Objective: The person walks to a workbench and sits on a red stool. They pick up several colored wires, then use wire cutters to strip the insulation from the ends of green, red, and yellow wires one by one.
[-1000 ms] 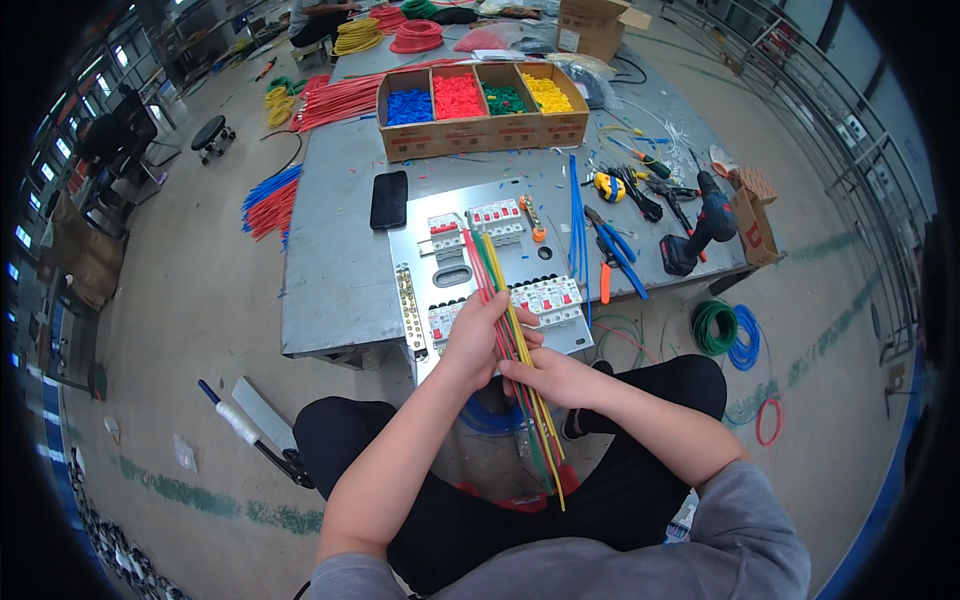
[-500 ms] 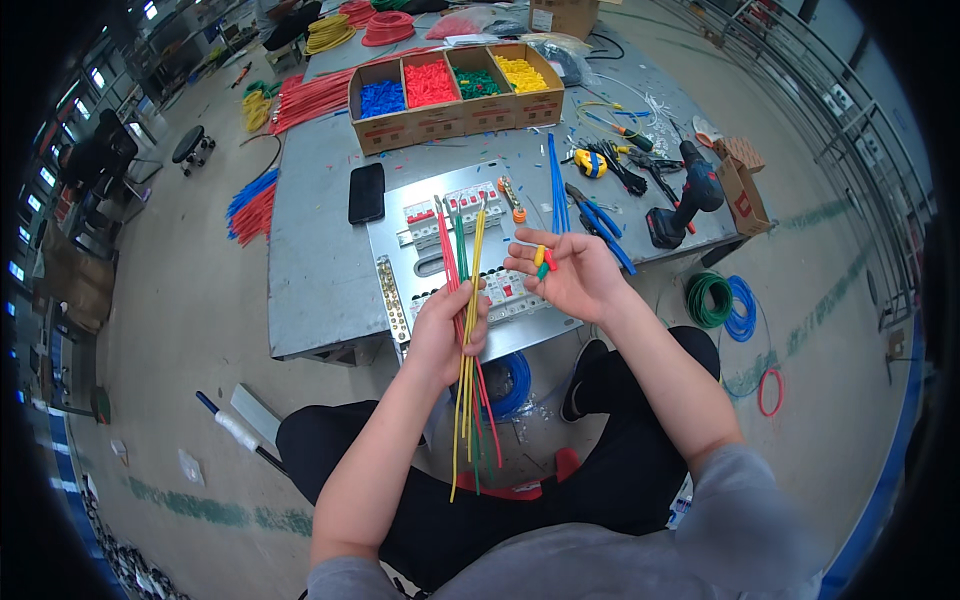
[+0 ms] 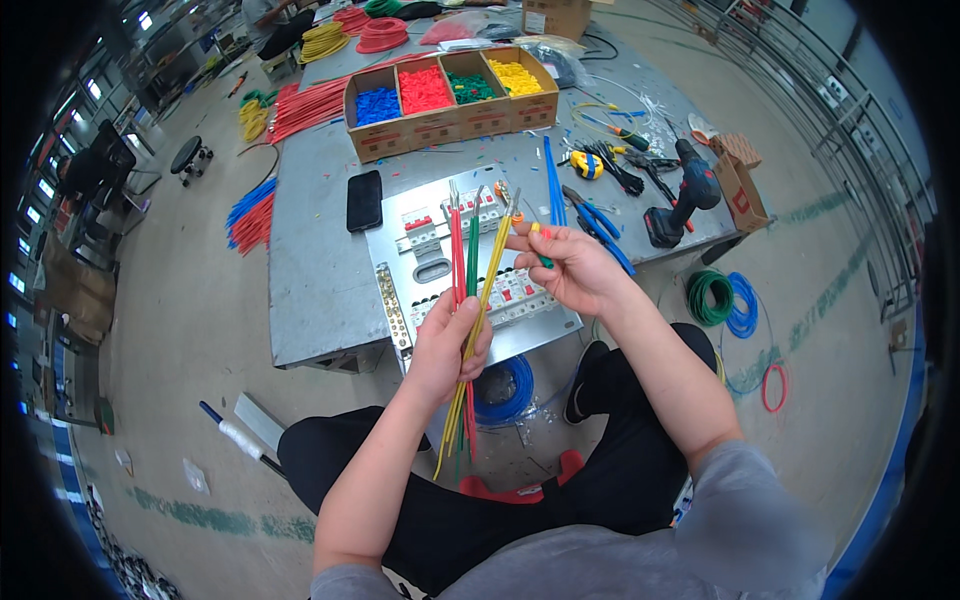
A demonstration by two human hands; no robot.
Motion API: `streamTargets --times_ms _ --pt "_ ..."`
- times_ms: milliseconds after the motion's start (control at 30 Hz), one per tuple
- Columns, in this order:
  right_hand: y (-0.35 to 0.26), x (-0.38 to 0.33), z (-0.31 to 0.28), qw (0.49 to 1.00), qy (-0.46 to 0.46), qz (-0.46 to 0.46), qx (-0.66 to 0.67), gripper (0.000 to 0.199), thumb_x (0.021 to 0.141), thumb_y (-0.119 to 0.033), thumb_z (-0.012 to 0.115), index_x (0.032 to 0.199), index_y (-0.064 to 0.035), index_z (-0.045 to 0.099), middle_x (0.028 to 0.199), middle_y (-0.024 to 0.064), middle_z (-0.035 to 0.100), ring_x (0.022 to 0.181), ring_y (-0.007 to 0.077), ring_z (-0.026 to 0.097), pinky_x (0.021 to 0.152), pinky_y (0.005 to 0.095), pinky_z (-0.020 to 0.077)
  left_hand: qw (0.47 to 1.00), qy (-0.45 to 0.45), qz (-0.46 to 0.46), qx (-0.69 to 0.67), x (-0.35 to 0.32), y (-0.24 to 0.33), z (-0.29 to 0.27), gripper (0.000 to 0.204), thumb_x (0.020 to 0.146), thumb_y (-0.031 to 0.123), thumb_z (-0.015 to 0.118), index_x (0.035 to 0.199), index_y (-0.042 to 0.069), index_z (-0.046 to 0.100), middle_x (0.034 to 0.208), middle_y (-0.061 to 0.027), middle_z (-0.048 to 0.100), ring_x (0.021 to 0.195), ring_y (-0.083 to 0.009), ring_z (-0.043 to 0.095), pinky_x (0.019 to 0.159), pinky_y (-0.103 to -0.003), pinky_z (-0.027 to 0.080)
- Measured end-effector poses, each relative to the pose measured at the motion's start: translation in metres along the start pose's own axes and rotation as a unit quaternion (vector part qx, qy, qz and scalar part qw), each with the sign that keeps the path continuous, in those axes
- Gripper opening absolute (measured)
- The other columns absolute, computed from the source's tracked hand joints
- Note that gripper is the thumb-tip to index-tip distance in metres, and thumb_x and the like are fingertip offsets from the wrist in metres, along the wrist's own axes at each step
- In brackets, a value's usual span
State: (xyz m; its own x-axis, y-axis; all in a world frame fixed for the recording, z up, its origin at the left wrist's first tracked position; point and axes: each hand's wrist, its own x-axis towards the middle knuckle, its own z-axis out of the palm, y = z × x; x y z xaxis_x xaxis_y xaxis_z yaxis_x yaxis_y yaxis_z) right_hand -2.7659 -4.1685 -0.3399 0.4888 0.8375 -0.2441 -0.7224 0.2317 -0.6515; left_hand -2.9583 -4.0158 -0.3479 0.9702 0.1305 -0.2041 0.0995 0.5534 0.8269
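My left hand (image 3: 447,348) is closed round a bundle of red wires (image 3: 458,245), green wires (image 3: 472,258) and yellow wires (image 3: 494,262). Their bare tips point up and away, and the tails hang below the fist. Just right of the yellow wires, my right hand (image 3: 580,272) holds small insulating caps in its curled fingers: a yellow cap (image 3: 535,229), a green cap (image 3: 546,262) and a partly covered red one. Under both hands lies a metal mounting plate (image 3: 384,250) with upper circuit breakers (image 3: 424,232), lower circuit breakers (image 3: 520,296) and a brass terminal bar (image 3: 392,310).
A cardboard box (image 3: 425,134) of blue, red, green and yellow caps stands behind the plate on the table (image 3: 310,270). A phone (image 3: 364,200) lies left. To the right are blue wires (image 3: 555,180), pliers (image 3: 603,228), a tape measure (image 3: 587,165) and a cordless drill (image 3: 685,195).
My right hand's spread fingers have curled in, with the caps now at the fingertips. The wire bundle has shifted slightly right, its tips a little higher.
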Motion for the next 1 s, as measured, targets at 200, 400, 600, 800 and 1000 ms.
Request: streamTargets --times_ms 200,400,600,800,1000 --pt "-0.004 0.0 -0.004 0.996 -0.03 -0.053 0.065 0.03 0.107 -0.018 0.059 0.128 0.0028 0.056 0.101 0.0037 0.058 0.067 0.0058 0.043 0.053 0.0183 0.0364 0.999 -0.019 -0.035 -0.007 -0.008 0.0 0.006 0.019 0.112 0.029 0.046 0.102 0.012 0.043 0.065 -0.0026 0.048 0.042 -0.0061 0.035 0.037 -0.02 0.028" --pt "-0.009 -0.004 -0.002 0.993 -0.044 -0.067 0.09 0.029 0.108 -0.017 0.053 0.128 0.0029 0.056 0.096 0.0027 0.057 0.064 0.006 0.04 0.051 0.0202 0.0322 0.998 -0.031 -0.053 -0.03 -0.01 -0.004 0.007 0.023 0.111 0.032 0.049 0.117 0.01 0.05 0.066 -0.0026 0.049 0.043 -0.0054 0.035 0.038 -0.02 0.027" --pt "-0.019 -0.012 0.007 0.995 -0.037 -0.081 0.046 0.03 0.106 -0.017 0.051 0.128 0.0031 0.057 0.094 0.0041 0.057 0.063 0.0065 0.04 0.052 0.0214 0.0329 0.997 -0.041 -0.062 -0.019 -0.009 -0.01 0.004 0.032 0.111 0.035 0.049 0.119 0.004 0.053 0.067 -0.0015 0.048 0.044 -0.0048 0.033 0.039 -0.02 0.027" --pt "-0.021 -0.013 0.007 0.994 -0.052 -0.089 -0.017 0.028 0.108 -0.02 0.052 0.124 0.0025 0.06 0.082 -0.0006 0.052 0.056 0.0046 0.034 0.05 0.021 0.0293 0.996 -0.044 -0.072 -0.01 -0.008 -0.009 0.002 0.032 0.111 0.035 0.05 0.117 0.004 0.055 0.066 -0.0005 0.047 0.044 -0.0048 0.033 0.04 -0.02 0.027" --pt "-0.015 -0.01 0.0 0.97 -0.065 -0.139 -0.191 0.03 0.11 -0.025 0.054 0.12 0.0019 0.063 0.065 -0.0094 0.038 0.051 0.0023 0.027 0.047 0.0223 0.0233 0.996 -0.037 -0.076 0.001 -0.009 -0.009 0.0 0.031 0.111 0.034 0.051 0.115 0.004 0.056 0.065 -0.0002 0.047 0.044 -0.0049 0.034 0.04 -0.02 0.027"
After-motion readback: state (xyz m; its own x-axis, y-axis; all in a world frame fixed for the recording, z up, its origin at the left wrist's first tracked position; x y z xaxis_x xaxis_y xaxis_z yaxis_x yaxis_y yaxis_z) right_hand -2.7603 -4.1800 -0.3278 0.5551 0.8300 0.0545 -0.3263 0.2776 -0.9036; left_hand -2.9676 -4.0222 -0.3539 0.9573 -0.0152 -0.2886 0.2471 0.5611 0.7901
